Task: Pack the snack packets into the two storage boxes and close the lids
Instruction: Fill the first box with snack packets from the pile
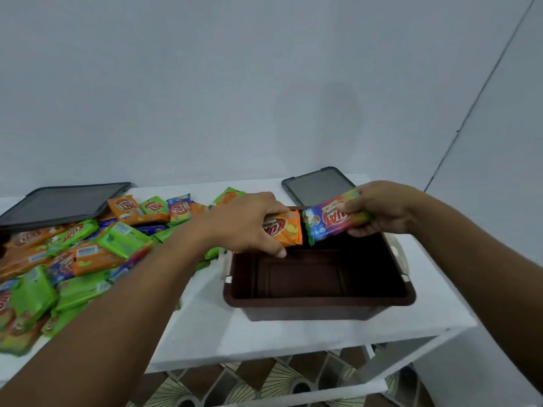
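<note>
Left hand: the left hand (249, 223) is gripping a flat orange foil snack packet (283, 232), fingers curled round it, above the box's ten o'clock corner.
Right hand: the right hand (379, 208) is pinching a pink-and-green foil snack packet (332, 220) by one end, above the box's one o'clock rim.
Box: the dark brown rectangular plastic storage box (320, 301) is standing open on the white table (235, 327), and its floor is showing bare.
Pile: a loose heap of green, orange and blue snack packets (82, 254) is lying at nine o'clock of the box.
Lids: one dark grey flat lid (318, 185) is lying just behind the box at twelve o'clock. Another dark grey lid (58, 202) is leaning on the heap's far edge at ten o'clock.
Second box: not showing.
Progress: packing is seemingly only starting, with these looking like the first two packets going in.
Remaining: nearly the whole heap is waiting, and both lids are still off.
</note>
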`<state>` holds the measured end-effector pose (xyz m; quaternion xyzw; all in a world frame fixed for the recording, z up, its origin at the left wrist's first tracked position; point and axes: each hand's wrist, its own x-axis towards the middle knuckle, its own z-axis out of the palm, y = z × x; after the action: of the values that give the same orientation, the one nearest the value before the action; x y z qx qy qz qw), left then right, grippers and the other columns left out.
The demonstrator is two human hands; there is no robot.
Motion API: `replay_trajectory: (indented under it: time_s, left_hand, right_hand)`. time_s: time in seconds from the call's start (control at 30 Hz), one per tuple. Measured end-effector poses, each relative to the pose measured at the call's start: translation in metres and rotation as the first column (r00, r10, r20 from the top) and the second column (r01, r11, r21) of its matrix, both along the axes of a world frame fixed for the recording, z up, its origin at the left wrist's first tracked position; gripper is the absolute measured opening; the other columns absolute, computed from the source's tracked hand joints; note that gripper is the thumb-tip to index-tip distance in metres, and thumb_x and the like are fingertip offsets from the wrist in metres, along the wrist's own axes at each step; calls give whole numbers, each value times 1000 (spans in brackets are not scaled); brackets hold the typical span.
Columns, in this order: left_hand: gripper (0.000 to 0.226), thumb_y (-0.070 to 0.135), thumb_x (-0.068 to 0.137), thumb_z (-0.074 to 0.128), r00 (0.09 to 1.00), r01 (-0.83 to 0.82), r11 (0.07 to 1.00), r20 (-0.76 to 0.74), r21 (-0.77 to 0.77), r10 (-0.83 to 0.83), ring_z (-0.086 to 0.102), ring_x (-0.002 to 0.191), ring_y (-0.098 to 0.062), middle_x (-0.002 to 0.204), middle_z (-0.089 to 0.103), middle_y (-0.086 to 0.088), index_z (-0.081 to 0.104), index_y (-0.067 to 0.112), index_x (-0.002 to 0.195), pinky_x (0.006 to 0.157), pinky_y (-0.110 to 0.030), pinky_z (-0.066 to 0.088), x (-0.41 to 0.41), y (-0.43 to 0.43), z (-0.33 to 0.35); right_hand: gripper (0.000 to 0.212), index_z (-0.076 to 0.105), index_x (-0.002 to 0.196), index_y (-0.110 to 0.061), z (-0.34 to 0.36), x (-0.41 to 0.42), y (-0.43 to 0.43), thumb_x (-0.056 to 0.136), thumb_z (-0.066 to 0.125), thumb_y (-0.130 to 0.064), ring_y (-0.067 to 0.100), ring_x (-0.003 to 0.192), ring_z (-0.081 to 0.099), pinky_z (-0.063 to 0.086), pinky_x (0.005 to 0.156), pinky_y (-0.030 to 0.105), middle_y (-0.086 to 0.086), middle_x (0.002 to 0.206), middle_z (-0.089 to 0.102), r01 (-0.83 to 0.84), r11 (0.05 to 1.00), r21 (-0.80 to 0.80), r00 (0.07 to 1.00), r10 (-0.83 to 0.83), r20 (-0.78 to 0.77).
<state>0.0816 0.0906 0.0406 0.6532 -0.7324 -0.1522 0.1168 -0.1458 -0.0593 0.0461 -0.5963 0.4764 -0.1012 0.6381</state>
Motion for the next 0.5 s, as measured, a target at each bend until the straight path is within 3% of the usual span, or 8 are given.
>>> replay_trajectory:
  time_s: [0.17, 0.27, 0.37, 0.5]
  left_hand:
    - [72, 49, 70, 87, 989, -39, 981, 146, 189, 11, 53, 106, -19, 115, 53, 2, 61, 19, 130, 91, -36, 47, -26, -26, -33]
    - [80, 45, 71, 88, 975, -86, 962, 222, 259, 27, 54, 113, -25, 122, 52, -5, 57, 12, 136, 96, -40, 50, -31, -39, -52]
    - [81, 44, 70, 89, 960, -126, 946, 275, 300, 41, 55, 114, -27, 124, 52, -6, 56, 11, 137, 94, -39, 51, -31, -48, -67]
    - [75, 40, 73, 88, 939, -161, 933, 341, 321, 45, 56, 116, -26, 128, 53, -6, 57, 12, 136, 89, -34, 50, -34, -58, -78]
  right_hand:
    - [31, 47, 125, 4, -31, -16, -1, 96, 57, 4, 32, 96, 68, 62, 70, 46, 24, 121, 59, 36, 999, -24, 991, -39, -130]
    - [26, 47, 124, 3, -45, -7, 4, 98, 49, 6, 30, 91, 67, 61, 78, 49, 20, 109, 58, 21, 998, -57, 983, -31, -180]
    - [23, 47, 123, 2, -55, 10, 11, 101, 46, 0, 28, 90, 67, 62, 73, 46, 16, 104, 57, -2, 996, -91, 969, -21, -245]
    - [17, 47, 119, 0, -65, 30, 18, 104, 44, -6, 36, 106, 65, 60, 66, 42, 21, 119, 57, -28, 998, -53, 945, 9, -327]
